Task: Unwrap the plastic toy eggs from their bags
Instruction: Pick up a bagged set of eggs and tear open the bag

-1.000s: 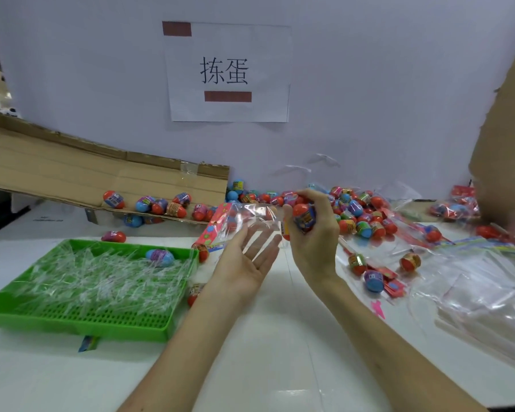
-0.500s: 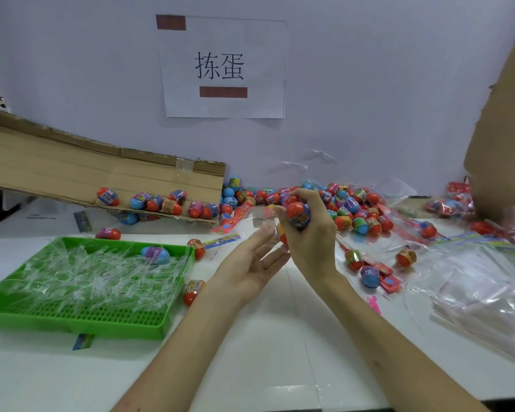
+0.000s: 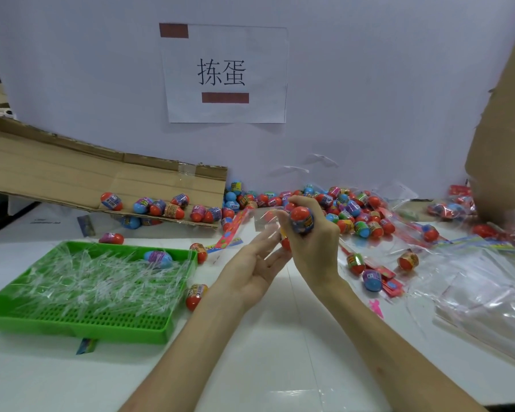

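With my right hand (image 3: 312, 245) curled round the red-topped egg (image 3: 302, 220) above the table (image 3: 280, 346), I want a firm hold while my flat left hand (image 3: 250, 269), fingers straight and slightly spread, brushes the clear bag (image 3: 260, 223) off sideways.

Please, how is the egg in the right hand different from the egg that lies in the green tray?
The held egg shows a red top; the tray egg looks light blue with a purple band. The held egg stands upright, gripped by the right hand; the tray egg lies on its side on clear plastic scraps in the green tray. Both are toy eggs with a printed band.
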Tool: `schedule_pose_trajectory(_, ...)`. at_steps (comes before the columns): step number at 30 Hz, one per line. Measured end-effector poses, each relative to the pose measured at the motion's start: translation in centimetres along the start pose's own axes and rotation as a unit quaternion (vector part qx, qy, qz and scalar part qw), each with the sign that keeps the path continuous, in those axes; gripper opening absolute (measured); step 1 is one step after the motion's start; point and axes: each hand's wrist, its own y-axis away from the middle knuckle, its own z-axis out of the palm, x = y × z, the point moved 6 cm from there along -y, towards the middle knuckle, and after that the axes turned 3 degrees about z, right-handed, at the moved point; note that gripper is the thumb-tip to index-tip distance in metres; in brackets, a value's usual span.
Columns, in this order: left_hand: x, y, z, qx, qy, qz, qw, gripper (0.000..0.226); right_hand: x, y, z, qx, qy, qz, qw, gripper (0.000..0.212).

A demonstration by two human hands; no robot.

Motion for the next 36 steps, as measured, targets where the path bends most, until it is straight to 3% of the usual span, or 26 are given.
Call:
schedule_pose_trajectory(5, 0.0, 0.2, 0.3, -0.013, -0.015, -0.002, 1.0, 0.038, 0.4, -0.4, -0.4, 0.012, -0.008, 0.0, 1.0, 0.045)
schedule_pose_trajectory(13, 0.4, 0.0, 0.2, 0.005, -0.058, 0.031, 0.998, 0.035, -0.1, -0.1, 0.2, -0.015, 0.028, -0.019, 0.999, 0.044)
schedule_pose_trajectory(17, 1.0, -0.2, -0.8, 0.057, -0.022, 0.061, 0.996, 0.031, 0.5, -0.9, -0.2, -0.013, -0.038, 0.039, 0.998, 0.038)
schedule_pose_trajectory(21, 1.7, -0.1, -1.0, 0.059, 0.043, 0.087, 0.994, 0.03, 1.3, -1.0, 0.5, -0.094, -0.096, 0.101, 0.986, 0.026)
schedule_pose_trajectory(27, 1.7, -0.3, -0.9, 0.042, 0.058, 0.083, 0.994, 0.031, 1.0, -0.7, 1.4, -0.139, -0.055, 0.074, 0.986, 0.023)
schedule_pose_trajectory(32, 1.1, -0.5, -0.7, 0.026, 0.016, 0.07, 0.997, 0.02, 1.2, -0.2, 1.3, -0.128, -0.034, 0.079, 0.988, 0.028)
schedule_pose_trajectory(36, 1.0, -0.7, -0.9, 0.032, 0.0, 0.07, 0.997, 0.02, 1.4, -0.2, 1.5, -0.121, -0.004, 0.056, 0.991, 0.016)
